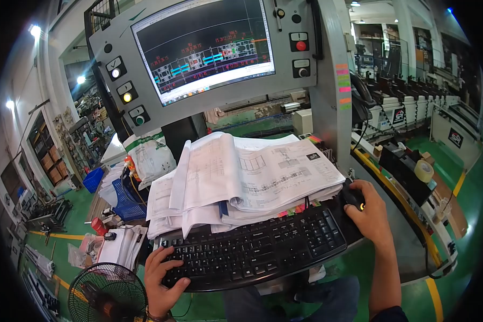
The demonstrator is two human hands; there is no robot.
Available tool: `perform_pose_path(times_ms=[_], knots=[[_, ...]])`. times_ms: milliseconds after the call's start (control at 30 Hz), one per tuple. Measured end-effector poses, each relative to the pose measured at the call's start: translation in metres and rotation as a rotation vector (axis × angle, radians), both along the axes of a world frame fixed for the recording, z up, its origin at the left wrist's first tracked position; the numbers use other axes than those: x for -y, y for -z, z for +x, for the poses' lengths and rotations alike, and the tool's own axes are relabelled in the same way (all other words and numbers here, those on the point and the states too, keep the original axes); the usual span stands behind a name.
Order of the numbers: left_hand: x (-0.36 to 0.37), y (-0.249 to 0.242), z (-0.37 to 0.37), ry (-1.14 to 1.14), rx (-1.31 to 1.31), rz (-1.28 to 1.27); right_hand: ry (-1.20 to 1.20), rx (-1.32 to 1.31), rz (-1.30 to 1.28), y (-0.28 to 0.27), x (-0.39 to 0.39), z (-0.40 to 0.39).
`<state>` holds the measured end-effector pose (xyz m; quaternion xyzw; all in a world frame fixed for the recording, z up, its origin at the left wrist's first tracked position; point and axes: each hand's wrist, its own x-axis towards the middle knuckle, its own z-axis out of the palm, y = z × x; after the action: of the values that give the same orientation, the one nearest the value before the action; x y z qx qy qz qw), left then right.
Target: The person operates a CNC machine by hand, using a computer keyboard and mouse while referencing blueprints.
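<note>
My left hand (pixel 165 279) rests at the left end of a black keyboard (pixel 257 249), fingers spread over the keys and thumb apart. On the right, my right hand (pixel 367 212) is curled over a black computer mouse (pixel 352 197) with a small yellow glow on it. Behind the keyboard lies a thick stack of paper drawings (pixel 284 177), some sheets folded over. Above the stack, a monitor (pixel 204 48) set in a grey control panel shows a coloured technical drawing on a dark background.
Panel buttons (pixel 127 97) flank the screen. A white plastic bag (pixel 150 155) and a blue basket (pixel 127 201) stand left of the papers. A black fan (pixel 107 295) is at lower left. Yellow tape rolls (pixel 423 170) sit at right, before machinery (pixel 402 115).
</note>
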<state>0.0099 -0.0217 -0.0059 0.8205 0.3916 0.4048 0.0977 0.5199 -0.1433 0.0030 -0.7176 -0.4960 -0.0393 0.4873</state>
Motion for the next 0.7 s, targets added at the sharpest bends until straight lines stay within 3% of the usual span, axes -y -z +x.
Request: perform_pose_path(times_ms=[700], knots=[[0.0006, -0.0004, 0.0003, -0.006, 0.0, -0.004, -0.02, 0.004, -0.005, -0.0019, 0.0, -0.0014]])
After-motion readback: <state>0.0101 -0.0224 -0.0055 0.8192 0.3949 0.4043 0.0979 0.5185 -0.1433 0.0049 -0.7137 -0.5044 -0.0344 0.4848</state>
